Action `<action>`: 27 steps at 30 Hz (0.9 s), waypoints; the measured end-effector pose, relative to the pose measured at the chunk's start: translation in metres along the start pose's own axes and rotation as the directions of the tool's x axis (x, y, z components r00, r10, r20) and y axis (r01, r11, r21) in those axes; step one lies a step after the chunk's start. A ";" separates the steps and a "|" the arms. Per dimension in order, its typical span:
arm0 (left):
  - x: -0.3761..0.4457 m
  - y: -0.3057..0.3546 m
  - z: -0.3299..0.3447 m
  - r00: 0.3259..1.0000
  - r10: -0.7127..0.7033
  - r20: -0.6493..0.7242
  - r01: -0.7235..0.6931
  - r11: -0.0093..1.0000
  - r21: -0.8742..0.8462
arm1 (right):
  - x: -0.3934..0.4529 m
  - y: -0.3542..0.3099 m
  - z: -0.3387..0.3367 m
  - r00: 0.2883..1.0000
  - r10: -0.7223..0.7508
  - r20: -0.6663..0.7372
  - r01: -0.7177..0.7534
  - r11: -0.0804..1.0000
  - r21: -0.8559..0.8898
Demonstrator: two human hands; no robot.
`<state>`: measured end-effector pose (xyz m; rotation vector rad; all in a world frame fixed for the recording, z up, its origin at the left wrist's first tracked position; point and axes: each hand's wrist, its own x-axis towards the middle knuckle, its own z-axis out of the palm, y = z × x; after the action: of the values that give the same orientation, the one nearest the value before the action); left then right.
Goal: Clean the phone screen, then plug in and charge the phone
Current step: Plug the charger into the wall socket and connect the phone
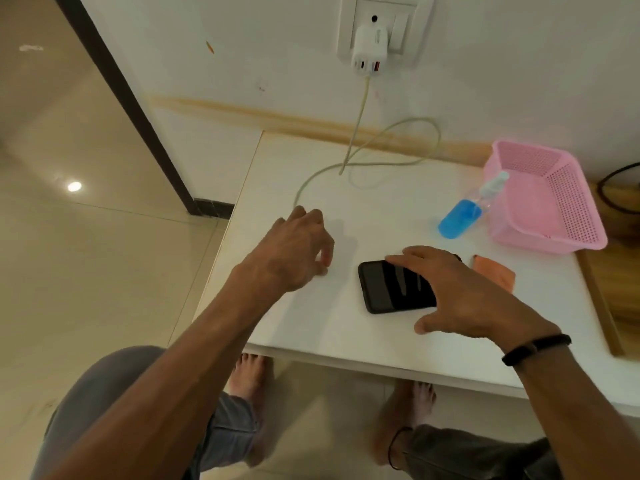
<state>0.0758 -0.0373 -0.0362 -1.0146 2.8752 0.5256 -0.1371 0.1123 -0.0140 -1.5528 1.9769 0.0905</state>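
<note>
A black phone (pixel 388 289) lies screen up on the white table (pixel 311 327), its screen dark. My right hand (pixel 464 299) spans the phone's right half, index finger along the far edge and thumb past the near edge. A pale charging cable (pixel 391 164) runs from the white charger (pixel 369 46) in the wall socket, loops over the table and ends under my left hand (pixel 294 251). That hand is curled over the cable's free end, which is hidden. A folded orange cloth (pixel 495 271) lies just right of the phone.
A blue spray bottle (pixel 459 218) leans against a pink plastic basket (pixel 554 202) at the back right. A wooden surface (pixel 623 289) with a black cord (pixel 616 192) adjoins the table's right side. My knees and bare feet are below the table's near edge.
</note>
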 end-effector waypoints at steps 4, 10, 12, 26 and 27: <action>0.020 -0.003 -0.005 0.998 -0.030 0.054 0.030 1.000 -0.001 | 0.018 -0.002 0.002 0.995 -0.056 -0.087 0.051 0.997 -0.057; 0.027 -0.022 -0.015 0.994 -0.109 0.030 0.107 0.992 0.064 | 0.031 -0.006 0.000 0.986 -0.103 -0.134 0.091 0.992 -0.087; 0.028 -0.019 -0.010 0.998 -0.069 0.002 0.069 0.997 0.027 | 0.032 -0.007 0.000 0.977 -0.119 -0.175 0.104 0.990 -0.095; 0.033 0.009 -0.039 0.930 -0.248 -0.271 -0.080 0.582 -0.809 | 0.035 -0.007 -0.017 0.685 -0.074 -0.725 0.334 0.916 0.222; 0.032 0.010 -0.041 0.928 -0.262 -0.264 -0.095 0.520 -0.849 | 0.035 -0.007 -0.017 0.678 -0.067 -0.732 0.337 0.913 0.228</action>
<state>0.0476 -0.0628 0.0005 -1.4468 2.7458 2.1108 -0.1427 0.0729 -0.0159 -1.6936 2.1663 -1.0705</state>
